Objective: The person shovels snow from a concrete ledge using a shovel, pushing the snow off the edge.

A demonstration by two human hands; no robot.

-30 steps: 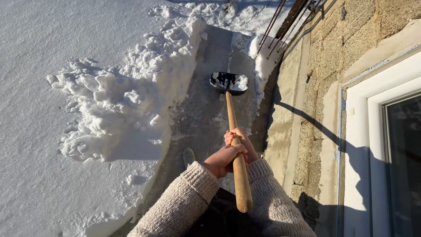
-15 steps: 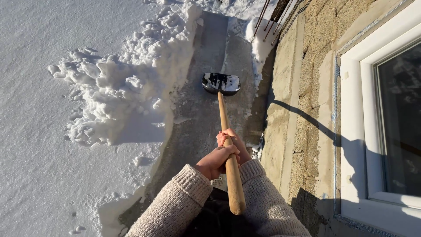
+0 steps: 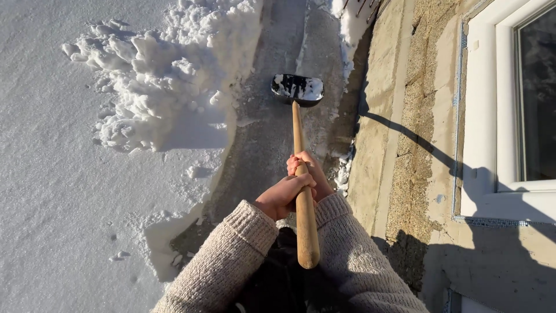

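A snow shovel with a long wooden handle and a black blade points away from me over a cleared strip of path. The blade carries a little snow. My left hand wraps the handle from the left. Just beyond it, my right hand grips the same handle, partly hidden by the wood and the left hand. Both arms wear beige knit sleeves. The handle's butt end hangs over my lap.
Deep snow covers the ground at left, with a heap of thrown lumps beside the path. A rough concrete wall rises along the right, with a white-framed window in it. More snow lies at the path's far end.
The view has moved forward along the path: the snow heap and window have slid nearer and the window further right. The shovel blade sits higher in view. Both hands keep their hold.
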